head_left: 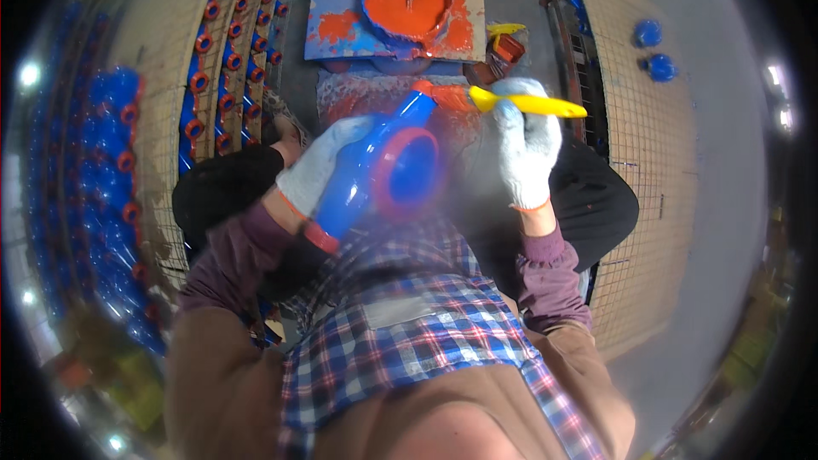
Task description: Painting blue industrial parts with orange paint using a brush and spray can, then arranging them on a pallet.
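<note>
A glossy blue pipe tee (345,192) with red-painted rims is held in my gloved left hand (322,162), whose fingers wrap around its far side. The tee's wide side opening faces up and to the right, slightly blurred. My gloved right hand (528,140) grips a paintbrush (532,105) by its yellow handle. The brush's red-coated bristles point left and meet or nearly touch the small red upper end of the tee. Just ahead stands a round tub of orange-red paint (396,2) with a stick in it.
The tub sits on a paint-splashed board (332,0). Several blue fittings with red rims (226,60) stand in rows at left, with a larger stack (111,162) beyond. Wire-mesh panels (652,196) lie on the right; two blue round pieces (654,51) rest there. A red-stained container (509,48) is beside the board.
</note>
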Motion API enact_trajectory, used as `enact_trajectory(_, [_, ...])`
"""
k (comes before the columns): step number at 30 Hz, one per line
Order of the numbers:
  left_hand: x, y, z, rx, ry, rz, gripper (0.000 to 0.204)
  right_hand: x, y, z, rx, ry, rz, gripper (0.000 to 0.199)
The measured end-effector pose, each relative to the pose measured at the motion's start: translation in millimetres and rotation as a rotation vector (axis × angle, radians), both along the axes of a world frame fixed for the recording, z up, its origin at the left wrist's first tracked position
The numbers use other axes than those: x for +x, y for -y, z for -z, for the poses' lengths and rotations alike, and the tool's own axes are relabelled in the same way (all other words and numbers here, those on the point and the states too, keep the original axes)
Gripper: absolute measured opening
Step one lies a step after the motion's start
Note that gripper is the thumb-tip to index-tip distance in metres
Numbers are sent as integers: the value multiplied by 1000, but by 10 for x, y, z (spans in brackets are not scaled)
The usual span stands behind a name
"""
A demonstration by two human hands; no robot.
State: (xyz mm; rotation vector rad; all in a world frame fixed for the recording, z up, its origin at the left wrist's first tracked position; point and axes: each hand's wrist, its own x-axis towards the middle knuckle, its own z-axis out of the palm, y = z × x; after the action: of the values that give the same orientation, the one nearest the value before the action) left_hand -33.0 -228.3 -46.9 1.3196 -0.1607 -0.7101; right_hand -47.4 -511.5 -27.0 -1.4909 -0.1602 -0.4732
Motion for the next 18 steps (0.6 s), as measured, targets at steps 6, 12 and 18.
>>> enact_trajectory(6, [-247, 271, 385, -1044, -780, -92, 80, 30, 90, 101, 185, -78, 27, 23])
enact_trajectory(12, [-224, 615, -70, -1501, -1015, 85, 60, 129, -94, 305, 600, -88, -124, 32])
enact_trajectory(18, [-85, 487, -279, -1029, -761, -28, 80, 77, -2, 300, 530, -100, -46, 40])
